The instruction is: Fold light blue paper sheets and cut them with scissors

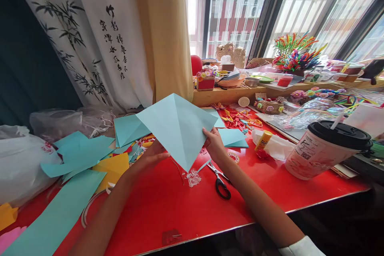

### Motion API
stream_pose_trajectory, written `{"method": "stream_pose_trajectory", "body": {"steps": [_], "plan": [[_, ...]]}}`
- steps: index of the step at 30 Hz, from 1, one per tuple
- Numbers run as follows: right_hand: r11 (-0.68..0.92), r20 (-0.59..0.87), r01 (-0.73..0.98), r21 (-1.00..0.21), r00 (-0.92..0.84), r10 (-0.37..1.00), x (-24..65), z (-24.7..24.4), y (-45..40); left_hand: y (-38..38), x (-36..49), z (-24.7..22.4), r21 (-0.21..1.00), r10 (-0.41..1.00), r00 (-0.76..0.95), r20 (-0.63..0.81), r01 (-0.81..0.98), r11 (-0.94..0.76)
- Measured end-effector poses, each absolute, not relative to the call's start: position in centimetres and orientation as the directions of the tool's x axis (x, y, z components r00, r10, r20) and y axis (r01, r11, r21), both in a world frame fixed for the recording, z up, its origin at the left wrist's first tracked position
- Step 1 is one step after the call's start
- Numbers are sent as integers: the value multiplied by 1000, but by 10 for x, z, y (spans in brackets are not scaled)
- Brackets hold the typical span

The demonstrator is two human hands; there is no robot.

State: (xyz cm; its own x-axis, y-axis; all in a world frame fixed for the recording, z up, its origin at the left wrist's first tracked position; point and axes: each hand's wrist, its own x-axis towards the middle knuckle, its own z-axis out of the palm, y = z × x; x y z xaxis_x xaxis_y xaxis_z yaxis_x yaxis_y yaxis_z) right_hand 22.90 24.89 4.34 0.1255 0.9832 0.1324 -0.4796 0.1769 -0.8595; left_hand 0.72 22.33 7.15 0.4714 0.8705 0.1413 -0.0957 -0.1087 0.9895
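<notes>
A light blue sheet of paper [177, 128], creased down its middle, is held up above the red table, one corner pointing down at me. My right hand [214, 142] grips its right edge, thumb on the front and the other fingers mostly behind. At the lower left edge my left hand [153, 154] pinches the sheet, its fingers partly hidden behind the paper. Below the right hand lie black-handled scissors [220, 184], with a narrow blue paper strip [204, 165] by their blades.
Blue sheets [81, 156] and a yellow piece [115, 168] lie at the left beside a white plastic bag [24, 164]. To the right are a glue stick [264, 140], a roll of tape [234, 157] and a large lidded cup [325, 152]. Craft supplies crowd the windowsill.
</notes>
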Motion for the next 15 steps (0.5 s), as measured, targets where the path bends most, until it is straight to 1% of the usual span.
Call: {"method": "stream_pose_trajectory", "body": {"steps": [1,2,5,6,7,10,12,14,15], "plan": [[179,145,-486,-855,106,984,222,43,246,221,10,69,992,870,476,126,-78,-101],[177,157,-491,-853,83,984,216,44,243,220,13,66,993,891,440,116,-72,-93],[146,168,-493,-858,1,986,215,51,238,224,15,59,992,979,187,78,-115,-57],[128,162,-490,-862,-27,986,221,56,237,227,13,59,991,992,115,51,-126,-37],[107,153,-487,-867,-56,987,229,61,238,230,10,59,992,997,78,15,-123,-5],[32,122,-448,-893,-173,977,262,74,243,235,-3,66,996,990,124,-62,-56,70],[-14,74,-331,-944,-251,965,278,77,247,235,-11,71,996,984,153,-86,6,86],[-24,37,-225,-974,-264,964,282,75,249,232,-16,75,997,988,139,-67,56,59],[-19,30,-194,-981,-250,968,280,73,249,231,-17,76,997,993,113,-19,70,11]]}}
